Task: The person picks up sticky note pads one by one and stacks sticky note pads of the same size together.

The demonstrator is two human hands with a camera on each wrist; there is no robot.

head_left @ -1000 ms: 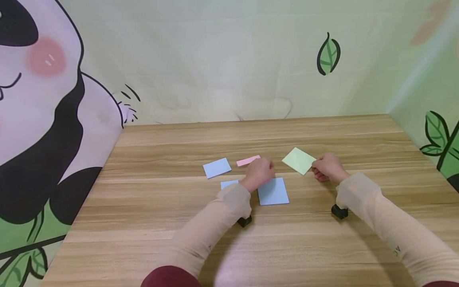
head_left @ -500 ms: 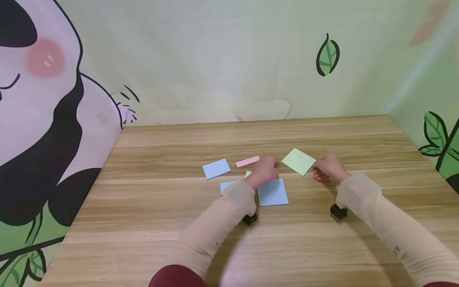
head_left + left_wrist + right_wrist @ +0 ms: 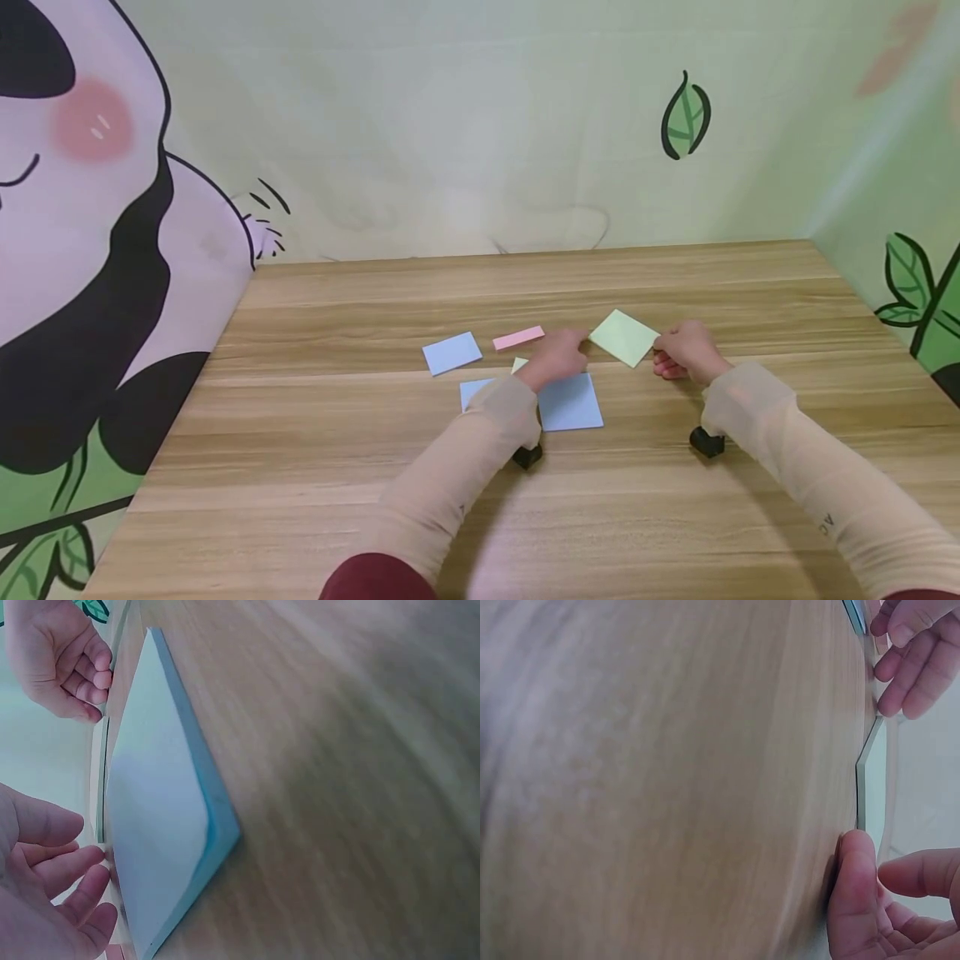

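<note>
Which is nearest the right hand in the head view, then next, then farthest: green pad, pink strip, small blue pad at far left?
1. Green pad, touching the right hand on its left.
2. Pink strip, past the left hand.
3. Small blue pad, farthest left.

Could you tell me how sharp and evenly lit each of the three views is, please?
Head view: sharp and evenly lit, with soft shadows under both arms on the table. Left wrist view: the blue pad is fairly crisp, but the wood to its right smears into blur. Right wrist view: nearly all blurred wood; only the green pad edge reads clearly.
</note>
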